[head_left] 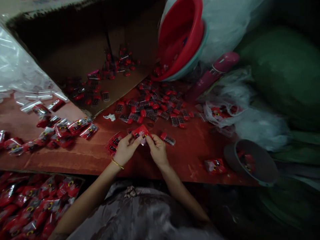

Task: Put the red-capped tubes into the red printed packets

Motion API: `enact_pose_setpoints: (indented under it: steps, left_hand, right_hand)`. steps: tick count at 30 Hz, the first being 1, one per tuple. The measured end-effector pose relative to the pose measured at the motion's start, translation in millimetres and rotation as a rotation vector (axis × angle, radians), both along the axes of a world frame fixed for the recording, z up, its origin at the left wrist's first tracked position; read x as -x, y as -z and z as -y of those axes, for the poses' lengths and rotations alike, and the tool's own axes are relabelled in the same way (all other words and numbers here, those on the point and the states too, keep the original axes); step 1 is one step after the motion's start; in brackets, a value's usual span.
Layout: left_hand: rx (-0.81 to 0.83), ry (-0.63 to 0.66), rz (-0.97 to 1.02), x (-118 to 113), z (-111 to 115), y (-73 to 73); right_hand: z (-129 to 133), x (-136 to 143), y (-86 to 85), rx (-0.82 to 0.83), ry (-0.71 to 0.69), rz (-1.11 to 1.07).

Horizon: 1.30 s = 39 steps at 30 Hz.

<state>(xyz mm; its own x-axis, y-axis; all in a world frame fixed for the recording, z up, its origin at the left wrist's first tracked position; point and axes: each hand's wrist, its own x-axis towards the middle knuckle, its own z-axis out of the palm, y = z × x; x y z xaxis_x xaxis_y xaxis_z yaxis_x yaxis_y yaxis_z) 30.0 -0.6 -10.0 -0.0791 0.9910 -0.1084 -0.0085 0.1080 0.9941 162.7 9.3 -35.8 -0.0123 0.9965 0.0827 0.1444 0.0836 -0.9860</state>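
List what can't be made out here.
All in the head view:
Red packet: print too small to read; the left hand and right hand cover part of it.
Cardboard box: back of its inside lost in shadow.
Grey bucket: contents blurred.
Heaped packets, lower left: cut off by the left and bottom edges.
Green shape: blurred, cut off at right.

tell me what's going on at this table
A person's left hand and right hand hold a flat red printed piece between them, above the red tabletop. More flat red printed pieces lie just beside the left hand. Ahead, small clear plastic containers with red caps lie in a loose pile by an open brown cardboard box. Shiny red plastic packets are spread over the left side of the tabletop.
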Motion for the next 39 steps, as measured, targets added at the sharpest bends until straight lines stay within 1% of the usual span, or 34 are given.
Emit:
enact_pose_setpoints:
  steps: [2, 6, 9, 12, 15, 16, 18, 20, 22, 24, 26, 28, 31, 34, 37, 39]
  left_hand:
    - [0.092, 0.026, 0.149, -2.4, -1.1, 2.2]
    - [0.148, -0.068, 0.202, -10.5, -2.3, 9.1]
    - [0.247, -0.099, 0.338, -17.4, -2.5, 11.9]
    - [0.319, -0.108, 0.443, -20.9, -3.7, 10.3]
    - [0.324, -0.154, 0.455, -20.6, -7.4, 6.0]
    - [0.335, -0.17, 0.465, -20.0, -9.0, 4.3]
    - [0.37, -0.182, 0.501, -18.5, -12.1, 1.1]
    - [0.401, -0.173, 0.535, -17.5, -14.7, -1.7]
    - [0.424, -0.158, 0.562, -18.1, -16.6, -3.8]
    - [0.438, -0.142, 0.587, -20.3, -17.6, -5.3]
    - [0.452, -0.134, 0.605, -23.2, -17.8, -6.4]
    - [0.464, -0.139, 0.611, -25.3, -17.1, -7.2]
    - [0.481, -0.14, 0.605, -25.3, -15.2, -7.5]
    - [0.489, -0.137, 0.593, -23.3, -13.6, -6.7]
    - [0.492, -0.149, 0.596, -24.1, -13.0, -5.6]
    - [0.494, -0.165, 0.608, -27.6, -12.6, -5.0]
  right_hand:
    - [2.4, -0.3, -1.6, -0.021, 0.004, 0.058]
    - [5.3, -0.8, -4.7, -0.057, 0.059, 0.165]
    - [3.9, -3.0, -5.3, -0.113, 0.094, 0.224]
    - [2.9, -5.2, -6.7, -0.156, 0.1, 0.247]
    - [2.5, -12.6, -11.0, -0.17, 0.038, 0.275]
    - [2.3, -18.5, -12.7, -0.184, 0.019, 0.313]
    - [1.1, -37.1, -14.7, -0.225, 0.027, 0.457]
    - [-1.6, -61.8, -12.5, -0.235, 0.123, 0.689]
    - [-4.8, -84.9, -5.9, -0.173, 0.202, 0.904]
    - [-6.6, -98.8, 1.9, -0.119, 0.195, 1.026]
    - [-6.2, -101.6, 7.9, -0.083, 0.152, 1.086]
    - [-4.9, -97.0, 11.1, -0.064, 0.129, 1.111]
    - [-4.3, -90.1, 12.8, -0.053, 0.134, 1.129]
    - [-3.5, -92.1, 13.4, -0.056, 0.116, 1.108]
    - [4.2, -96.5, 9.5, -0.083, 0.112, 0.959]
    - [14.4, -95.5, 2.5, -0.05, 0.081, 0.748]
